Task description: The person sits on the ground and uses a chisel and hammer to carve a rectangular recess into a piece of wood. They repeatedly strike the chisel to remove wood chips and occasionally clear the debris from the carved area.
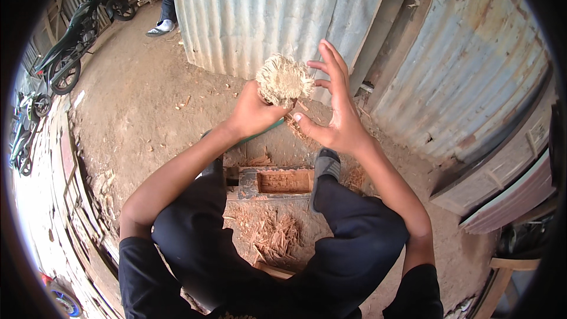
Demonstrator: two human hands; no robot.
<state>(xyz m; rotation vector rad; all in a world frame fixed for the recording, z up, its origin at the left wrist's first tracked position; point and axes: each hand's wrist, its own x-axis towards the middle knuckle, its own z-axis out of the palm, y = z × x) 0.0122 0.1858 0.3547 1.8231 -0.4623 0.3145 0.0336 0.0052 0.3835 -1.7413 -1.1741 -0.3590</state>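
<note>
While the person sits over a dirt floor [147,100], the left hand [254,112] is clenched around the lower part of one tool [285,80] whose top is a frayed, pale, fibrous tuft, rounded and shaggy; it is raised in front of the person, above the knees. One right hand [336,118] is released, its fingers spread flat and upright just beside the tuft, thumb near the shaft; whether it touches the fibres cannot be told. One green curved strip [266,131] shows below the left hand. On the floor between the two feet lies one wooden block [277,182] with a rectangular hollow cut in its top, its inner faces rough and orange-brown. One heap of thin reddish wood chips [271,233] lies nearer the person, between the legs. Ribbed, rust-streaked corrugated metal sheets [266,12] stand behind. One dark shoe [326,162] rests beside the block. Two motorcycles [71,41] stand far left.
</note>
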